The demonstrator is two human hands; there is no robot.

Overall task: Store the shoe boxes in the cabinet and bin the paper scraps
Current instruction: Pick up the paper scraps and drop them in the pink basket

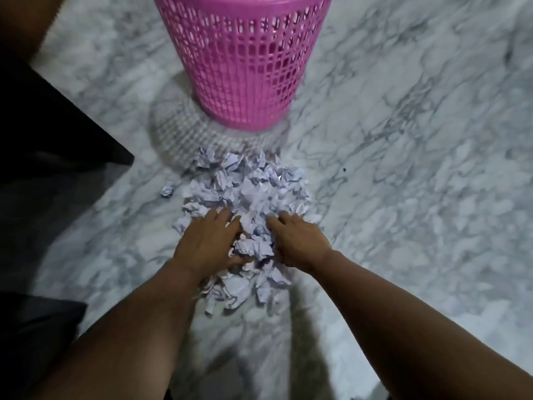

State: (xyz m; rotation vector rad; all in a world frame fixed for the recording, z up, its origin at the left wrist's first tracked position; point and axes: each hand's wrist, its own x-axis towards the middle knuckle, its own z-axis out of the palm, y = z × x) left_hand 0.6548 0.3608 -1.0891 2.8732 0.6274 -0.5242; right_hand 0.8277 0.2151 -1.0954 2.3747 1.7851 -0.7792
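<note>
Your left hand (pixel 206 241) and right hand (pixel 297 241) rest spread on light, crumpled paper scraps (pixel 248 194); scoop from both sides toward the far pink bin (pixel 245 62)

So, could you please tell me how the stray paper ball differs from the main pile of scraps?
The stray ball is a single crumpled piece; the pile is many heaped together. The ball lies alone to the pile's left, untouched, while both hands, left and right, rest on the pile. The pile lies straight in front of the pink bin; the ball lies off to one side. Both are crumpled white paper on the marble floor.
</note>
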